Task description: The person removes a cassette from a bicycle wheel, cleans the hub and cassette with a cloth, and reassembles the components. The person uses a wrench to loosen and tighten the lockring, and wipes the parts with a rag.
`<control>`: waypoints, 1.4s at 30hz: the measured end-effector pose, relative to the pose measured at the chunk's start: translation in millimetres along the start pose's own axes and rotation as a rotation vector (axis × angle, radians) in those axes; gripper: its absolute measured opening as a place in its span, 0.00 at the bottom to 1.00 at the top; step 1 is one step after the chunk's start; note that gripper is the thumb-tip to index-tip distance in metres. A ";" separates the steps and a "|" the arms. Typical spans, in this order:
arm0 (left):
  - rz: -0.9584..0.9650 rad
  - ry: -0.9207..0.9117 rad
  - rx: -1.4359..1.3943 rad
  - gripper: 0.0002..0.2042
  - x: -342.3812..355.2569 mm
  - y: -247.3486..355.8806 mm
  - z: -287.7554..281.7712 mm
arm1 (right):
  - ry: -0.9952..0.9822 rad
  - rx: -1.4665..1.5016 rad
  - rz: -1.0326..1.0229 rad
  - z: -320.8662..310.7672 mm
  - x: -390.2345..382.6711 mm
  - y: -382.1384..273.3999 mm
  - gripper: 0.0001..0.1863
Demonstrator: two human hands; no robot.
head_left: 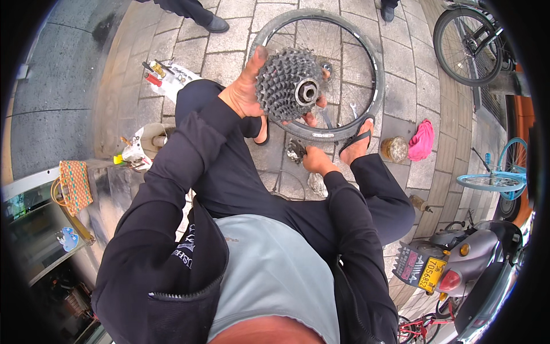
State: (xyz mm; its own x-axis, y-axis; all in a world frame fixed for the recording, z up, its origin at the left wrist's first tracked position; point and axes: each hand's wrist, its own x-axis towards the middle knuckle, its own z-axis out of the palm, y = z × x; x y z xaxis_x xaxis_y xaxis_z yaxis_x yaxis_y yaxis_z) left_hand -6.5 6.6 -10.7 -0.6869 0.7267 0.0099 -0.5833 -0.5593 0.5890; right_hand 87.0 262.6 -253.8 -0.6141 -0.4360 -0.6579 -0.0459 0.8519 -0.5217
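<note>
My left hand (246, 89) grips a greasy multi-sprocket bicycle cassette (281, 80) from its side, with fingers showing round its far edge. A bicycle wheel (376, 80) lies flat beneath it on the paving, with a spanner (353, 110) visible inside the rim. My right hand (315, 160), lower and to the right, is closed on a dark object with a crumpled, shiny-looking end (296, 150); I cannot make out what it is. A round container (394, 149) and a pink cloth (420, 139) are beside my right foot.
A tool tray (172, 86) and other tools (137, 149) lie left, near a woven basket (74, 186). A parked bicycle (464, 46), blue bike wheel (487, 182) and grey scooter (464, 264) line the right. Other people's feet (216, 23) show at the top.
</note>
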 end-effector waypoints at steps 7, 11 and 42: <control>0.095 0.088 0.074 0.53 -3.3 -6.5 -4.9 | 0.131 0.052 -0.035 -29.1 -8.3 -18.7 0.25; 0.024 0.246 0.156 0.44 -5.3 -13.9 -11.1 | 0.285 1.005 -0.303 -128.4 -46.3 -54.0 0.30; 0.002 0.854 1.152 0.49 54.7 -17.3 -4.4 | 0.288 1.038 -0.026 -242.2 -46.3 -75.4 0.28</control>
State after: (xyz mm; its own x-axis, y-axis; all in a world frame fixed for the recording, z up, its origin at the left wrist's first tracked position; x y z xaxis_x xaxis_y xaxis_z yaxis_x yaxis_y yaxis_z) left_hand -36.0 54.3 -24.0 -0.9736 0.0376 -0.2251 -0.1958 0.3695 0.9084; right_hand -72.0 288.9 -52.4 -0.7912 -0.2499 -0.5581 0.5462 0.1215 -0.8288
